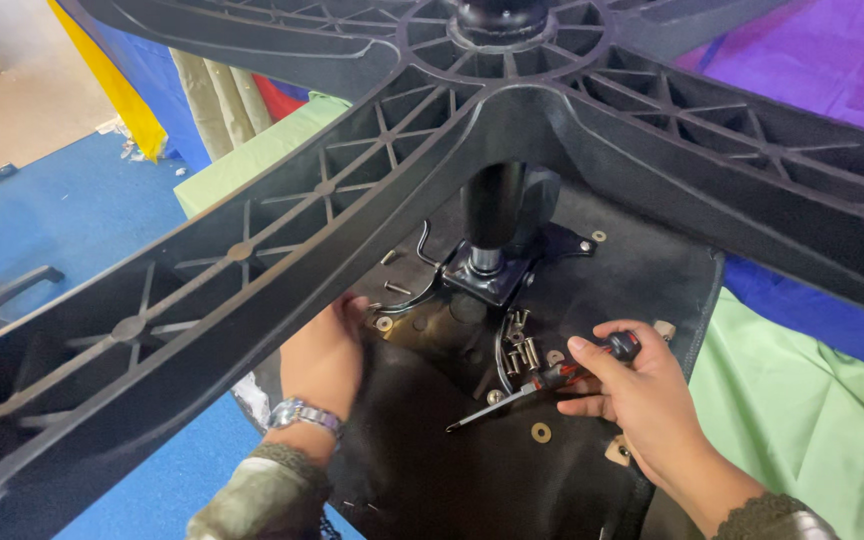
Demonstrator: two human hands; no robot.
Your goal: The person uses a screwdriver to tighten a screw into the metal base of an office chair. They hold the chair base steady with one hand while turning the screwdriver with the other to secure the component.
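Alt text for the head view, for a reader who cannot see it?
Two hands work on an upturned black office chair: the right hand holds a screwdriver, the left hand rests by the seat plate, with loose screws nearby.

Two bare hands are seen, no gloves worn. A silver metal-link wristwatch (304, 413) is worn just behind the left hand (327, 352). Below the watch, a mottled olive-green sleeve (257, 495) with a dark knitted cuff is seen. Behind the right hand (642, 395), a matching dark ribbed cuff (767, 517) is caught at the frame's edge.
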